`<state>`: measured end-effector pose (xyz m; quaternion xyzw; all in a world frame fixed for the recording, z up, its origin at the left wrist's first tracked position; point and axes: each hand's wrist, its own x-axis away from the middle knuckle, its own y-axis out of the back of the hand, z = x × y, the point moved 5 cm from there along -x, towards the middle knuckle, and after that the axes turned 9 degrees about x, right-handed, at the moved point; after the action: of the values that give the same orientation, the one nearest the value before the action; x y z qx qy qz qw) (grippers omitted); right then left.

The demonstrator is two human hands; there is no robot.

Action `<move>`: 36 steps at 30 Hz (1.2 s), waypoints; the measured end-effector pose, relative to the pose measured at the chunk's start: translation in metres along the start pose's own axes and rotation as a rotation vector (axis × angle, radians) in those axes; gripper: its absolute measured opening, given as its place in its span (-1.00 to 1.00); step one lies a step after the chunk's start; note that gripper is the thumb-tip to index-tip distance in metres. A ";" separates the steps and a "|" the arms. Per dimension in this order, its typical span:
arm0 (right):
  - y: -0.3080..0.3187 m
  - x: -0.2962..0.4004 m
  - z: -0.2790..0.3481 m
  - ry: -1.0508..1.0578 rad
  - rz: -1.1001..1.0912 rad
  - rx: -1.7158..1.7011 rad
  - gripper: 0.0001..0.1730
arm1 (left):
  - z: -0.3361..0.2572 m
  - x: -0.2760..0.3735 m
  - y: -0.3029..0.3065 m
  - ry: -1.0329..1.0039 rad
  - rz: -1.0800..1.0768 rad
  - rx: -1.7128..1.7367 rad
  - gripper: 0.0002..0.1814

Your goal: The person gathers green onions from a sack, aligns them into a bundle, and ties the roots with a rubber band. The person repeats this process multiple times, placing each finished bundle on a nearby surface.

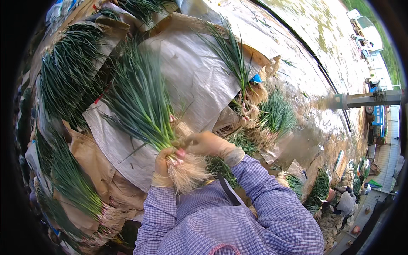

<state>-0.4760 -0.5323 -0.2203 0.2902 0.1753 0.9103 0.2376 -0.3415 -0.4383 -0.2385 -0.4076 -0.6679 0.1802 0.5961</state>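
A thick bunch of long green allium plants, possibly young garlic or spring onions (145, 108), fans out up and left in front of me. My left hand (164, 164), in a thin pale glove, grips it just above the pinkish bulbs (179, 154). Pale stringy roots (188, 172) hang from the bulbs toward my chest. My gloved right hand (207, 143) is blurred, with curled fingers close against the bulbs and upper roots. Whether it pinches anything cannot be made out. Under the leaves spreads a whitish woven plastic sheet (197, 70).
More bunches lie to the left (68, 73) and lower left (76, 181). A smaller loose bunch (231, 54) rests on the sheet's far right part, near another rooted pile (277, 111). A grey post (373, 99) stands on the right. Another person (346, 200) is at lower right; vehicles are beyond.
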 end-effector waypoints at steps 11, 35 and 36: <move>-0.070 -0.031 -0.001 -0.379 -0.146 -0.996 -0.79 | -0.018 0.032 0.017 -0.112 0.092 -0.179 -0.66; -0.078 0.010 0.014 -0.174 -0.171 -0.645 -0.68 | -0.021 0.030 0.025 -0.036 0.004 0.005 -0.68; -0.078 0.015 0.013 -0.204 -0.069 -0.628 -0.64 | -0.020 0.032 0.025 -0.051 -0.009 -0.002 -0.69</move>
<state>-0.4527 -0.4580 -0.2389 0.2863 -0.1288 0.8775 0.3624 -0.3133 -0.4033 -0.2314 -0.4005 -0.6847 0.1871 0.5794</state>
